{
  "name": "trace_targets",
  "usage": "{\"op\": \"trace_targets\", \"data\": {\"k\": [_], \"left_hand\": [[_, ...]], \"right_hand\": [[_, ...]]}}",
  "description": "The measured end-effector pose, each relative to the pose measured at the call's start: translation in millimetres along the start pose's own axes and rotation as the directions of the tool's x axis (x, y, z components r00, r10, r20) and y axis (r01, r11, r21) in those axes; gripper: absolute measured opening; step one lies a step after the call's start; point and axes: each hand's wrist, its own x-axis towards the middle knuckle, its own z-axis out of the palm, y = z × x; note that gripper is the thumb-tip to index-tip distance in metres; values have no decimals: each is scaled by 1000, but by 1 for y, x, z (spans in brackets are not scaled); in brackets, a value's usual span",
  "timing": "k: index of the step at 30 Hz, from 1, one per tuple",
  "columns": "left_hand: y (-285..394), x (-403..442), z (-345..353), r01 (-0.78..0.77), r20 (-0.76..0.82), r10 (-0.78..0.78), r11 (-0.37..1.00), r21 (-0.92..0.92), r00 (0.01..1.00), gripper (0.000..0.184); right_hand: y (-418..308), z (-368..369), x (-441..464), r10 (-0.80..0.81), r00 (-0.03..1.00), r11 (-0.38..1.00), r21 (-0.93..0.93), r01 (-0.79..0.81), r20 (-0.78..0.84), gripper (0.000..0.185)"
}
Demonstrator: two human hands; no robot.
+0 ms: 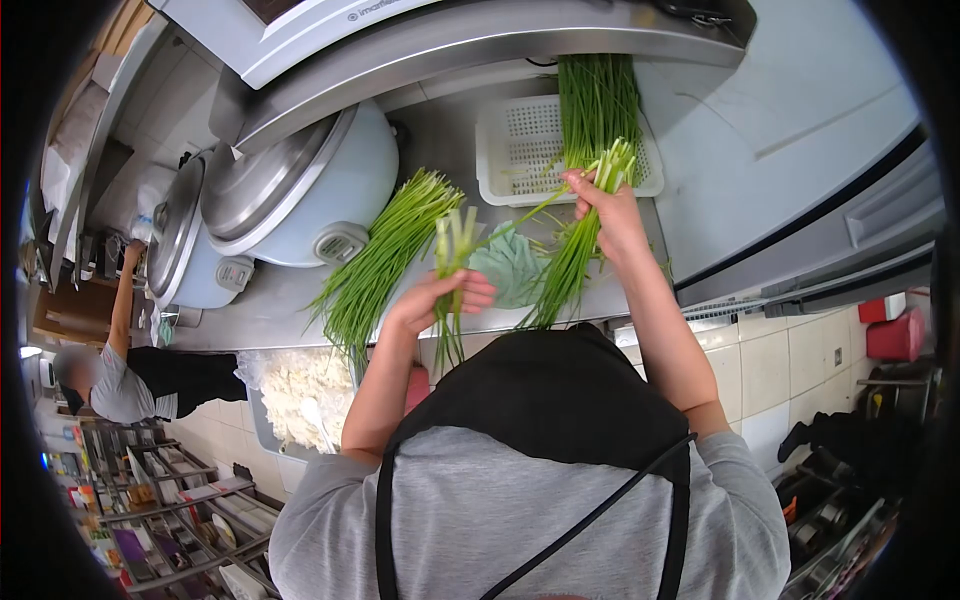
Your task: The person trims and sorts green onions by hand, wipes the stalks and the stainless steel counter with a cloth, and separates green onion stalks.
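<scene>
Long green stalks with pale cut ends stand up from my left hand, whose fingers are closed round them. My right hand grips a larger green bunch near its pale ends, its leaves hanging toward the counter's front edge. A single stalk slants between the two bunches. Left of my left hand, a big pile of green stalks lies on the steel counter. Between my hands is a crumpled pale green cloth or bag. More stalks lie across a white perforated basket behind my right hand.
Two large lidded cookers stand at the left of the counter. A steel shelf overhangs the back. Below the front edge is a tub of white shredded food. A person is at far left; a fridge-like unit is at right.
</scene>
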Motion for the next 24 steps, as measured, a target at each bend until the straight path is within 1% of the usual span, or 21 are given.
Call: {"op": "trace_targets", "data": {"k": [1,2,4,6,7,8,9,10,11,12,14,15,17,19,20,21,22,23,24], "left_hand": [[-5,-4,-16,-27,-73,22,997,-71,997,37],[-8,-9,-30,-26,-72,21,997,-69,997,37],[-12,-23,-55,-170,-336,71,946,-276,939,35],[-18,-43,-89,-233,-427,91,928,-292,900,33],[-22,-51,-103,-228,-561,56,943,-242,826,29],[-24,-61,-115,-215,-682,26,958,-193,731,25],[-25,-76,-126,-215,-683,26,957,-193,730,25],[-25,-91,-135,-241,-564,65,939,-243,823,20],[-27,-98,-142,-258,-434,110,920,-297,894,17],[-24,-99,-135,-256,-437,107,920,-298,893,17],[-15,-99,-114,-247,-569,55,932,-266,820,16],[-19,-91,-118,-256,-561,60,926,-278,826,18],[-3,-67,-94,-196,-564,39,956,-220,825,21],[9,-32,-86,-122,-574,77,992,-40,815,27],[18,-14,-76,-91,-557,106,994,54,824,30],[26,5,-63,-60,-536,131,987,148,834,33],[31,25,-48,-56,-569,135,986,155,811,40],[29,44,-42,-60,-526,143,983,171,838,49],[36,54,-21,-59,-475,140,981,182,869,51]], "right_hand": [[0,-2,1,12,1000,1000,24,-12,-15,15],[0,-2,0,10,1000,1000,25,-10,-16,15],[0,-3,-3,-12,1000,1000,-22,12,6,14],[3,-2,-6,7,1000,1000,-30,-7,-8,14],[4,-1,-6,28,999,999,-36,-29,-18,13],[3,-2,-6,28,999,999,-36,-29,-18,13],[0,-3,-5,12,999,1000,-4,-12,-39,13],[-2,-6,-5,-3,998,1000,27,5,-60,15],[-3,-9,-3,-2,998,1000,28,4,-61,15],[-4,-13,-1,-4,998,1000,10,5,-67,14],[-4,-17,2,0,998,1000,-8,0,-68,14],[-3,-17,3,-13,998,1000,-23,12,-68,15],[1,-14,4,-18,998,999,-39,16,-56,16],[6,-9,3,18,1000,995,-96,-17,8,17],[9,-5,2,21,1000,995,-97,-19,17,17],[11,1,0,52,996,991,-127,-42,74,18],[14,7,-1,83,988,986,-157,-62,130,18],[17,13,-2,103,981,987,-138,-80,167,14],[19,18,-5,99,980,988,-137,-76,172,14]]}}
